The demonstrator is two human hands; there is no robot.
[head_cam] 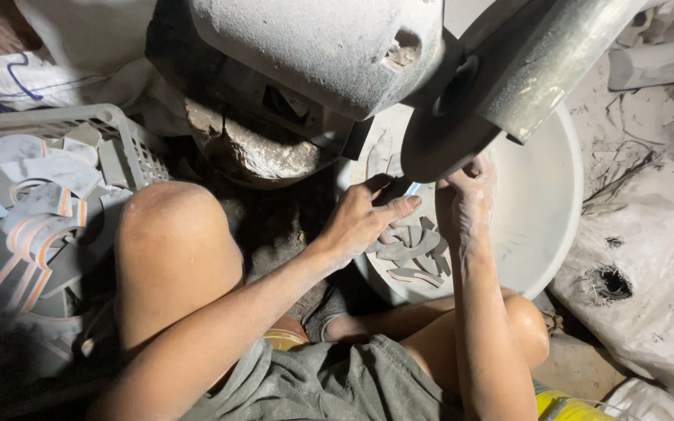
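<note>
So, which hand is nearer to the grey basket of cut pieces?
Left. The left hand is by the wheel, right of the basket in the picture; the right hand is farther right, over the white basin.

Small grey flat cut piece [390, 189], mostly hidden, pinched by both hands, pressed against dark round grinding wheel [438, 152], over the white basin's [548, 226] left rim

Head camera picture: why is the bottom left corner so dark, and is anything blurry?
In the head view, light falls brightly on the white basin and both hands, left hand and right hand, while the basket of grey pieces fades into shadow lower left. The grinding wheel looks slightly soft; the big machine housing is pale and dusty.
</note>
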